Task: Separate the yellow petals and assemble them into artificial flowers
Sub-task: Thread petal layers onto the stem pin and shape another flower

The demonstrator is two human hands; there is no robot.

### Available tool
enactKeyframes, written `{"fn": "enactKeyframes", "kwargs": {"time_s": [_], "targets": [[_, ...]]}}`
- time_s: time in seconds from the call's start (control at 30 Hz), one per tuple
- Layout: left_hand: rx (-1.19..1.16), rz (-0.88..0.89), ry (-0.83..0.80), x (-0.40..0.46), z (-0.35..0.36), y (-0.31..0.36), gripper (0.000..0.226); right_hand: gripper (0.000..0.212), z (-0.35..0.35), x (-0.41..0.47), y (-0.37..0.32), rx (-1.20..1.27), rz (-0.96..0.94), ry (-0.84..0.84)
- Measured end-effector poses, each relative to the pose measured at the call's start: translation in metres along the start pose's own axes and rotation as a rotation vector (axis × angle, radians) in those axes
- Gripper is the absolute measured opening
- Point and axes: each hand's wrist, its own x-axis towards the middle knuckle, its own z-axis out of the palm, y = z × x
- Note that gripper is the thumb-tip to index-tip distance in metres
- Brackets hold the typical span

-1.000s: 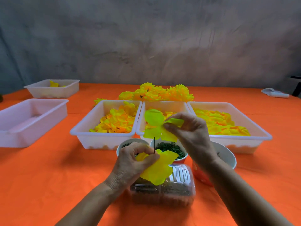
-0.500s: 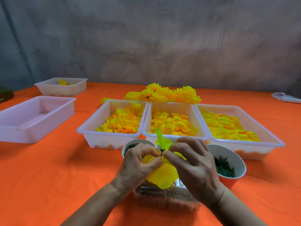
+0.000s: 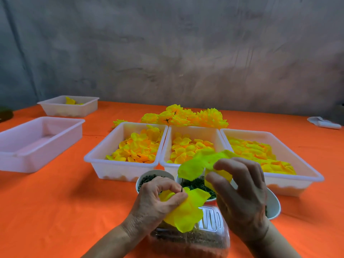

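Your left hand (image 3: 158, 198) pinching a thin dark pin through soft yellow petals (image 3: 186, 211) at lower centre, your right hand (image 3: 240, 194) pinching a crinkled yellow-green petal (image 3: 195, 166) just above, clear ribbed box (image 3: 204, 237) beneath half hidden.

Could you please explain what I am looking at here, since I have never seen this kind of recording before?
There is no machine: a person wears a camera on the head, looking forward and down at their own two hands. The left hand pinches yellow petals on a thin dark pin. The right hand holds another petal piece just above. On the orange table stand three white trays of petals, cups of small green parts, a clear plastic box and, behind, finished yellow flowers.
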Motion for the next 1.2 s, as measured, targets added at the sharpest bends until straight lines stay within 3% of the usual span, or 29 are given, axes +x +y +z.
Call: {"fn": "enactKeyframes", "kwargs": {"time_s": [0.17, 0.4, 0.53, 0.6, 0.7, 0.83, 1.2], "targets": [[0.008, 0.007, -0.010, -0.001, -0.002, -0.003, 0.018, 0.018, -0.002, -0.003, -0.007, 0.053, -0.004, 0.027], [0.011, 0.019, -0.010, -0.001, -0.001, -0.004, 0.013, 0.018, -0.004, -0.006, -0.007, 0.119, 0.047, 0.023], [-0.008, 0.023, -0.003, -0.001, -0.001, -0.005, 0.019, 0.009, -0.002, -0.008, -0.006, 0.131, 0.089, 0.031], [-0.017, 0.009, 0.002, -0.001, 0.000, -0.006, 0.017, 0.017, 0.000, -0.008, -0.007, 0.144, 0.142, 0.034], [-0.022, -0.019, 0.002, -0.001, 0.000, -0.004, 0.011, 0.026, 0.004, -0.004, -0.009, 0.275, 0.317, 0.030], [-0.003, -0.023, -0.014, -0.002, 0.000, -0.004, 0.013, 0.030, 0.013, 0.005, -0.014, 0.453, 0.683, 0.047], [0.077, 0.015, -0.009, -0.002, 0.000, -0.003, 0.009, 0.020, 0.028, 0.020, -0.021, 0.942, 1.212, -0.099]]}}
